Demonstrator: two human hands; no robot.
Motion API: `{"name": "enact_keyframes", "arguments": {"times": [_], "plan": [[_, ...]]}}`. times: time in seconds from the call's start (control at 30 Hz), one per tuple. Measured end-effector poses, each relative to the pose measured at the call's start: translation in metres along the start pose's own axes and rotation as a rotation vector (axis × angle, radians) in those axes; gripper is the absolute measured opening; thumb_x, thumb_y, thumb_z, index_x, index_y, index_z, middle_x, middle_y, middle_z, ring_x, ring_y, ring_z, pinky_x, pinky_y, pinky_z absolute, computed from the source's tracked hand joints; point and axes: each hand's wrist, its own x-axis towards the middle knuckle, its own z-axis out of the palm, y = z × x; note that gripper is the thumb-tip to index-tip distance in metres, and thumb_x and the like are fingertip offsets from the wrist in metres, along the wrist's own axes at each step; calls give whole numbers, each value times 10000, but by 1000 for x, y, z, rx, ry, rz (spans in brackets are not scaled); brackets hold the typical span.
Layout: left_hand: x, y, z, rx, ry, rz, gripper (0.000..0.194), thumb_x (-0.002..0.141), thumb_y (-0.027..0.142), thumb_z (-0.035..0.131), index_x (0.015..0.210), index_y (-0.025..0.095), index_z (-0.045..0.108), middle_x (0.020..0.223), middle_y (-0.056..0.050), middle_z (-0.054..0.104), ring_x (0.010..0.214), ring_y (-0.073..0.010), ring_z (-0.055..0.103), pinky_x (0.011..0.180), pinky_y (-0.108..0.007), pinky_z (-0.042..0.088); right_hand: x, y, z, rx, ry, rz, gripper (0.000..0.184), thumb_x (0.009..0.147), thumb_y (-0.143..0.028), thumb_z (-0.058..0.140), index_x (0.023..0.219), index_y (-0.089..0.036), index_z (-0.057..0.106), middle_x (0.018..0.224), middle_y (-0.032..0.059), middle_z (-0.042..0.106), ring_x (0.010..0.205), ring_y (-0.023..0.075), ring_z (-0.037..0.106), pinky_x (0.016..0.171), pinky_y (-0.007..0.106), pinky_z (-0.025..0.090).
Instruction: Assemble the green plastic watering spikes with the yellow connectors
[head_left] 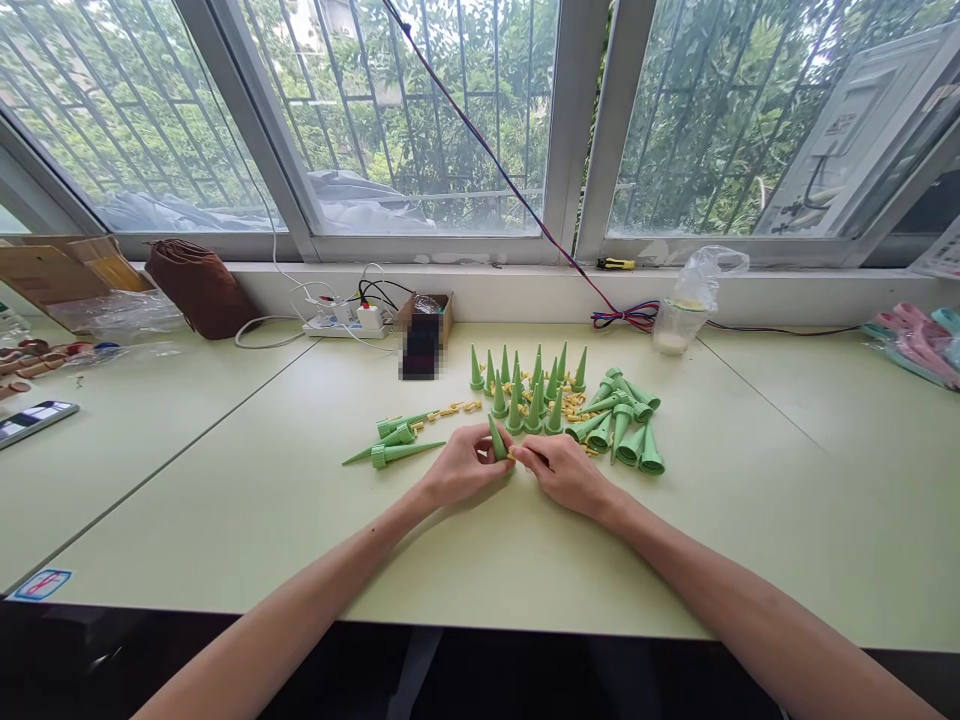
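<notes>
My left hand (463, 468) is closed around a green plastic watering spike (496, 438), its tip pointing up and slightly left. Against the low end of that spike, my right hand (566, 474) pinches a small yellow plastic piece (511, 454), mostly covered by the fingertips. Just beyond both hands stand several green spikes (534, 410) upright in rows, with small yellow pieces (571, 402) scattered among them. To the right lies a heap of green spikes (621, 425) on their sides. Left of my left hand, a few capped spikes (397, 452) lie flat beside a line of yellow pieces (452, 409).
A power strip (341, 326) with cables and a small cardboard box (448, 318) sit by the window wall. Behind on the right are a plastic cup (675, 328) with a bag and bundled wires (626, 316). A phone (36, 424) lies far left on the table (225, 520).
</notes>
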Motion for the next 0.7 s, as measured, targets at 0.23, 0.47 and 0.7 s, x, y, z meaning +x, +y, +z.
{"name": "enact_keyframes", "arguments": {"times": [0.23, 0.47, 0.7], "plan": [[0, -4, 0, 47, 42, 32, 108, 753, 213, 640, 826, 137, 618, 686, 22, 532, 575, -79, 425, 540, -202, 400, 0, -2, -1, 41, 17, 19, 346, 981, -364, 475, 682, -191, 507, 617, -18, 520, 551, 119, 432, 552, 241, 312], [2, -3, 0, 77, 57, 52, 90, 741, 178, 622, 821, 137, 624, 716, 16, 557, 579, -75, 439, 546, -197, 404, 0, -4, -2, 50, 32, -5, 125, 912, -236, 566, 799, -184, 558, 706, -3, 583, 604, 126, 483, 583, 239, 352], [1, -5, 0, 132, 58, 56, 93, 736, 163, 604, 822, 135, 622, 702, 21, 562, 570, -71, 434, 531, -186, 401, 1, 1, 0, 73, 10, 13, 184, 916, -209, 550, 735, -191, 526, 683, -8, 567, 613, 130, 486, 587, 240, 346]]}}
